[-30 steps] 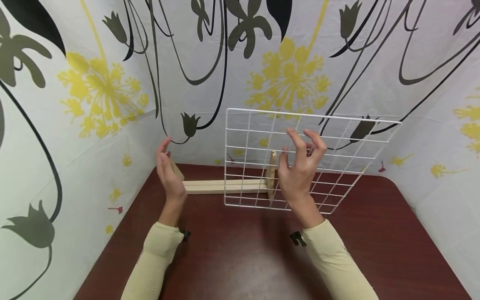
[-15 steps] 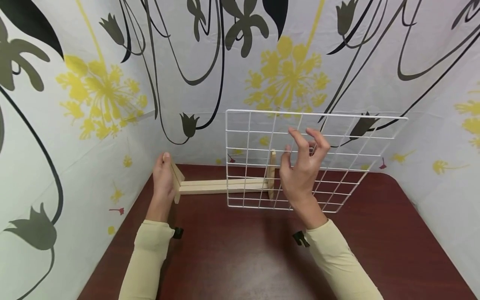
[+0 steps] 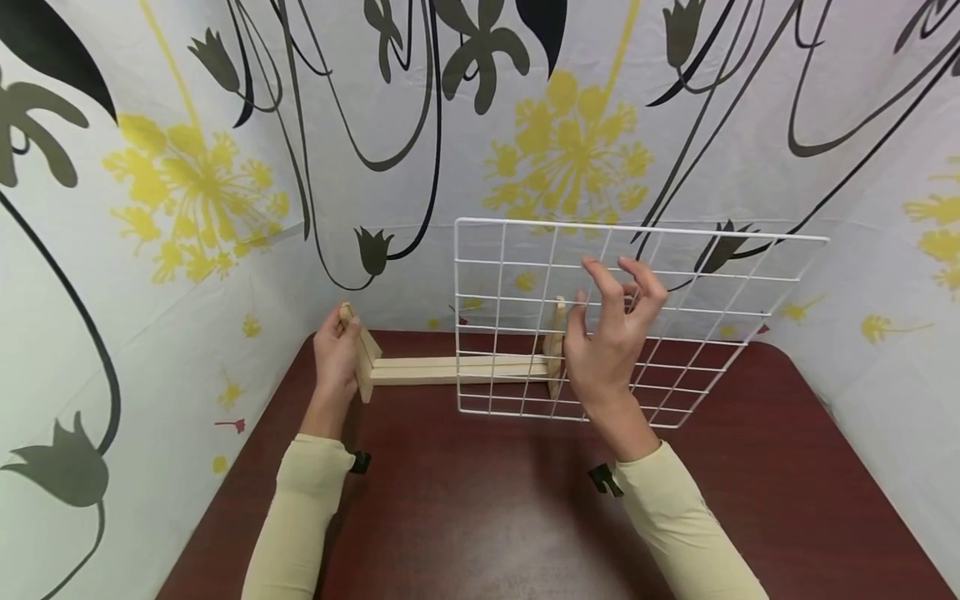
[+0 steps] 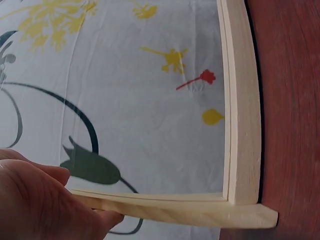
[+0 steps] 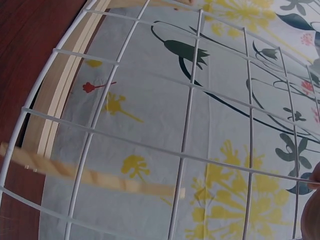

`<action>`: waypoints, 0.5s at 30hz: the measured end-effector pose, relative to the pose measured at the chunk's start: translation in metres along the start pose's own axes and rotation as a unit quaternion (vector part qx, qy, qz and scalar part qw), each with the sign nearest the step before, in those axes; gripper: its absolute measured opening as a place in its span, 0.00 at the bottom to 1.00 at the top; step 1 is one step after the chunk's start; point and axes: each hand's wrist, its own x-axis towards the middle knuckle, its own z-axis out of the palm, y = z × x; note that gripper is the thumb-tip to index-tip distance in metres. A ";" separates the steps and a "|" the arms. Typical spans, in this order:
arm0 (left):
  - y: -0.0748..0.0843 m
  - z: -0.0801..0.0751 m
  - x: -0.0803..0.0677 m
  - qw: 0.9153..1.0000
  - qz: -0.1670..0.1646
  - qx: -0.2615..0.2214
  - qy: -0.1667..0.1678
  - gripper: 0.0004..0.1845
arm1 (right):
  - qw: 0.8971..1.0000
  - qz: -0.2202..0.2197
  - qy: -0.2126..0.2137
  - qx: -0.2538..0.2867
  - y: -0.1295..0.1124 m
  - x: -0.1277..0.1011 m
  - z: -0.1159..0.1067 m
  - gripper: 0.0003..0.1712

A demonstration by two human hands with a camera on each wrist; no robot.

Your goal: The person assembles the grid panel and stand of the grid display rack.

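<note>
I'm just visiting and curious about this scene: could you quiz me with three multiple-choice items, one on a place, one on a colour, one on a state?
1. Where does the left hand rest?
A. on the wooden stand's left upright
B. on the grid's top edge
C. flat on the table

2. What colour is the wire grid?
A. black
B. white
C. red

3. How does the grid stand?
A. flat on the table
B. rolled up
C. upright, right hand on it

Answers: 1 A, its grip is round the wooden stand end post; 2 B, the wires show white; 3 C, it stands on the table edge-down.
</note>
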 end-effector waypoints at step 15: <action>-0.010 0.056 -0.008 0.993 0.037 0.095 -0.067 0.25 | 1.000 -0.003 0.005 -0.002 -0.001 0.005 -0.007 0.23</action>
